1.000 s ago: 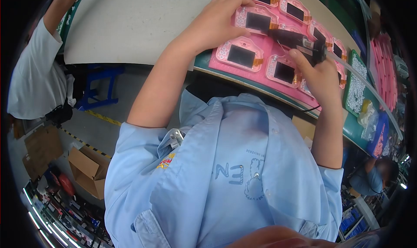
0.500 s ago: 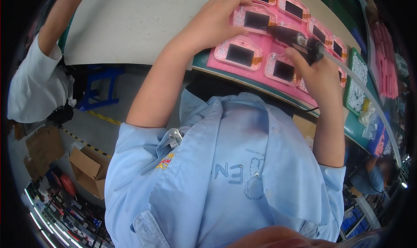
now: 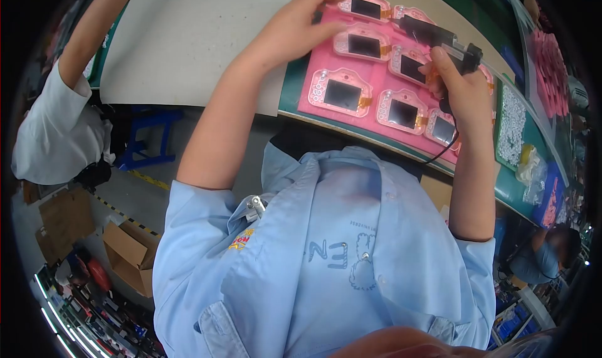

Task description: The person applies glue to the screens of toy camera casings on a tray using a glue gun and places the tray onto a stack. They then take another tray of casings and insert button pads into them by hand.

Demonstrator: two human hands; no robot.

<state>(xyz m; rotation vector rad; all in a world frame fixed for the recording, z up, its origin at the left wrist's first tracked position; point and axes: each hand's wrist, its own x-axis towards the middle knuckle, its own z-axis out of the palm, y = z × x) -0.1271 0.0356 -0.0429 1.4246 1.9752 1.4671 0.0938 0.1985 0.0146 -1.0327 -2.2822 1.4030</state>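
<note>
With thumb and fingers parted, the left hand [image 3: 290,31] was positioned at the pink plastic housings with dark rectangular screens [image 3: 342,94], arrayed on a pink foam sheet [image 3: 380,79] on the green worktop [image 3: 293,89]. A black cylindrical tool [image 3: 427,31] was gripped in the right hand [image 3: 467,85], tip near an orange ribbon cable [image 3: 386,13]. Letters "E" and "N" were read on the light-blue clothing [image 3: 338,308]; red-and-yellow embroidery [image 3: 241,239] was not fully legible.
</note>
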